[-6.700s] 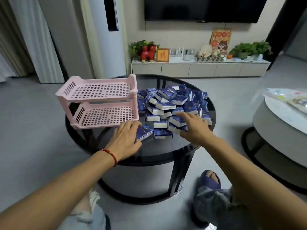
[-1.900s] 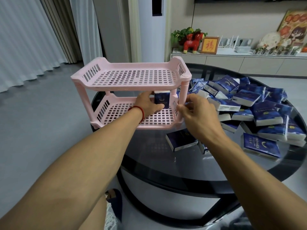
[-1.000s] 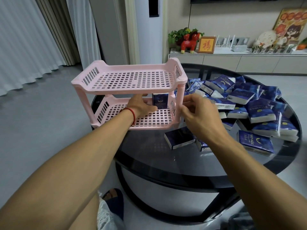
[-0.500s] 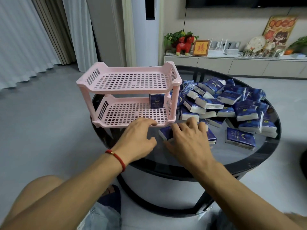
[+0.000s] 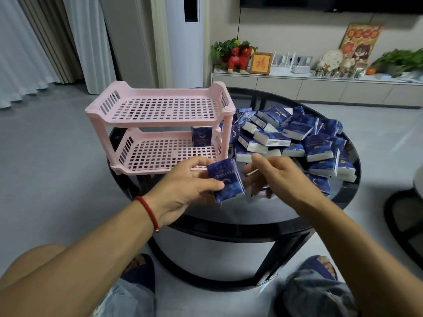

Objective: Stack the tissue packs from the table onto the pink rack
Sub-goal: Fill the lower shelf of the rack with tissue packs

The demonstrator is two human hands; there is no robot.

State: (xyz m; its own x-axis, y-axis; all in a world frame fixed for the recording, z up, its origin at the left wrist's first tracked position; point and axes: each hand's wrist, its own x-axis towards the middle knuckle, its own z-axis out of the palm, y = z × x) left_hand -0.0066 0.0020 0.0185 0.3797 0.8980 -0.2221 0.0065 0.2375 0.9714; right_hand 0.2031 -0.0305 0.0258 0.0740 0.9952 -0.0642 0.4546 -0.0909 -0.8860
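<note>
A pink two-tier rack (image 5: pixel 128 110) stands on the left of the round black glass table (image 5: pixel 231 217). One blue tissue pack (image 5: pixel 202 136) stands upright at the back right of its lower tier; the top tier holds nothing. My left hand (image 5: pixel 185 186) grips another blue tissue pack (image 5: pixel 225 180) just in front of the rack's lower right corner, lifted off the glass. My right hand (image 5: pixel 278 177) hovers beside it with curled fingers, blurred; a blue pack shows under its palm, and I cannot tell whether it is held. A pile of blue packs (image 5: pixel 290 136) covers the table's right half.
A low white cabinet (image 5: pixel 320 85) with ornaments runs along the back wall. A tall white air conditioner (image 5: pixel 185 40) stands behind the rack. Another table's edge (image 5: pixel 417 186) shows at the far right. My knees and slippers are below the table's near rim.
My left hand has left the rack's lower tier, where one pack now stands, come back to the near packs and lifted one off the glass. My right hand has risen beside it.
</note>
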